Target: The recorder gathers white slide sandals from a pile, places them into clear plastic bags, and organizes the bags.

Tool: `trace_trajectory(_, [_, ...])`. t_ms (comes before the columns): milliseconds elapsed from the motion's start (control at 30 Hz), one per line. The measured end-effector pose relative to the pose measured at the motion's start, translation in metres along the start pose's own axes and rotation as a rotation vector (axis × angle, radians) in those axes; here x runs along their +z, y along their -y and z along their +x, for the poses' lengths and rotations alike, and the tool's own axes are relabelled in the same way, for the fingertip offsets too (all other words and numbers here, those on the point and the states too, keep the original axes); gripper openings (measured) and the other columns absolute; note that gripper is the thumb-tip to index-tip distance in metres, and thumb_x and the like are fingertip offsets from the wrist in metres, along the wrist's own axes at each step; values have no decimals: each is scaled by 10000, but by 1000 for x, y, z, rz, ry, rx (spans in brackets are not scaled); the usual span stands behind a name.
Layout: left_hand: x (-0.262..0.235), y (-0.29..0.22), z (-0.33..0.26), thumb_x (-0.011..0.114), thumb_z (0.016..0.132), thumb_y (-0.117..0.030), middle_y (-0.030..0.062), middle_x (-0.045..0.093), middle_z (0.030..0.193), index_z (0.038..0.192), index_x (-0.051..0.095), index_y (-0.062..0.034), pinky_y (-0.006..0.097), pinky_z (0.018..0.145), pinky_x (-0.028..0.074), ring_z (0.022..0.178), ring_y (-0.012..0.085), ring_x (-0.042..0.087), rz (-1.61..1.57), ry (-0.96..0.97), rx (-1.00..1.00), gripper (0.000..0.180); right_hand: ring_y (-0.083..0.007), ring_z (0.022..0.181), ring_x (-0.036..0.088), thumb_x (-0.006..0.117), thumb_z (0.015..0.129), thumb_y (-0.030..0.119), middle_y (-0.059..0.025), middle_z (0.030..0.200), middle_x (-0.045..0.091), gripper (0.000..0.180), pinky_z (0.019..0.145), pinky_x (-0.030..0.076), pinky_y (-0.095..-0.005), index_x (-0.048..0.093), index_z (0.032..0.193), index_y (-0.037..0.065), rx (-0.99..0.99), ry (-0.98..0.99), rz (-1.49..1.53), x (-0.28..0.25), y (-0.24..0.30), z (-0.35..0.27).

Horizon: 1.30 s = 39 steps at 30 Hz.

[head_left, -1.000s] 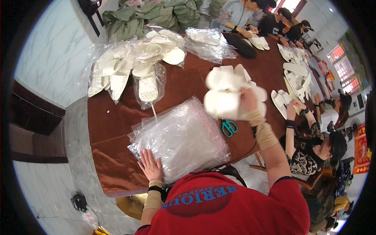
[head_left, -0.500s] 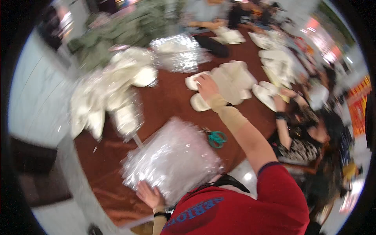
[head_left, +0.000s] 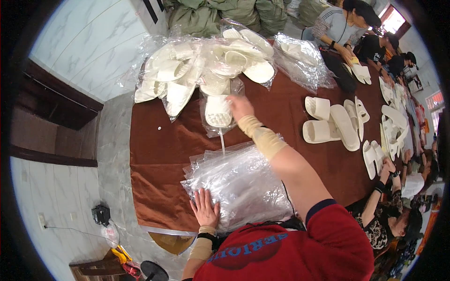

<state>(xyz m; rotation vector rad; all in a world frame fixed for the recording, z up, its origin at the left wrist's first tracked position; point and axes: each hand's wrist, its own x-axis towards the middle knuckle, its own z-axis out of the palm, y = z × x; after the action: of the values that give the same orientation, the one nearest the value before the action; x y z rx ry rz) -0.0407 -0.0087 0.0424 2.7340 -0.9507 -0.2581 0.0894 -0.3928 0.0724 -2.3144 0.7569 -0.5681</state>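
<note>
My left hand [head_left: 205,208] lies flat, fingers spread, on the near left edge of a stack of clear plastic bags [head_left: 239,182]. Stretched forward, my right hand [head_left: 240,107] has its slightly blurred fingertips at the right edge of a white slipper [head_left: 218,114] in a clear bag. Whether they grip it I cannot make out. Behind this slipper spreads a pile of bagged white slippers [head_left: 176,70]. To the right of my right arm, several unbagged white slippers [head_left: 344,129] sit on the brown tablecloth [head_left: 159,154].
More clear plastic bags [head_left: 300,56] lie at the far side beside a black item [head_left: 340,72]. Green sacks [head_left: 197,21] stand behind the table. A co-worker [head_left: 342,28] handles slippers at the far right; another person [head_left: 389,220] sits at the near right.
My view has turned left. My right hand has left the unbagged slippers and moved left to the bagged slipper. My left hand stays on the bag stack. The green-handled scissors no longer show.
</note>
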Motion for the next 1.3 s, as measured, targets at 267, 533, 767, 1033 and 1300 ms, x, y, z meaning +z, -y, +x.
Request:
trace_trajectory(267, [4, 5, -6, 477, 908, -407, 79, 255, 1535, 1424, 372, -103, 537, 1140, 81, 1434, 282, 169, -1, -67, 22, 608, -174, 828, 592, 551, 821, 47, -77, 853, 611, 141, 782, 452, -265, 637, 932, 26, -266, -172, 531, -149, 47, -4])
trace_trajectory(533, [5, 6, -11, 529, 893, -362, 70, 249, 1538, 1434, 352, -111, 520, 1142, 104, 1435, 265, 171, -1, -145, 64, 621, -72, 619, 511, 483, 860, 117, 16, 743, 575, 222, 523, 431, -217, 664, 956, 32, -31, -400, 510, -298, 31, -50])
trace_trajectory(767, [13, 13, -16, 514, 898, -408, 55, 202, 1555, 1447, 329, -123, 530, 1141, 97, 1443, 258, 140, 8, -152, 55, 646, -180, 700, 586, 474, 893, 104, -86, 808, 623, 216, 669, 463, -282, 652, 991, 29, -196, -438, -31, -329, 86, -136])
trace_trajectory(1033, [21, 9, -9, 517, 900, -396, 45, 197, 1557, 1460, 300, -132, 531, 1142, 88, 1443, 254, 137, 18, -157, 82, 656, -297, 1036, 581, 563, 888, 144, -151, 1109, 597, 298, 880, 477, -375, 589, 1167, 41, -717, 41, 40, -182, 164, -258])
trace_trajectory(1300, [10, 12, -17, 557, 828, -265, 44, 183, 1561, 1473, 272, -136, 531, 1143, 97, 1447, 260, 126, 66, -112, 59, 717, -85, 625, 576, 536, 907, 161, -32, 739, 632, 185, 579, 477, -222, 660, 963, 36, 369, -47, 414, -234, 24, -248])
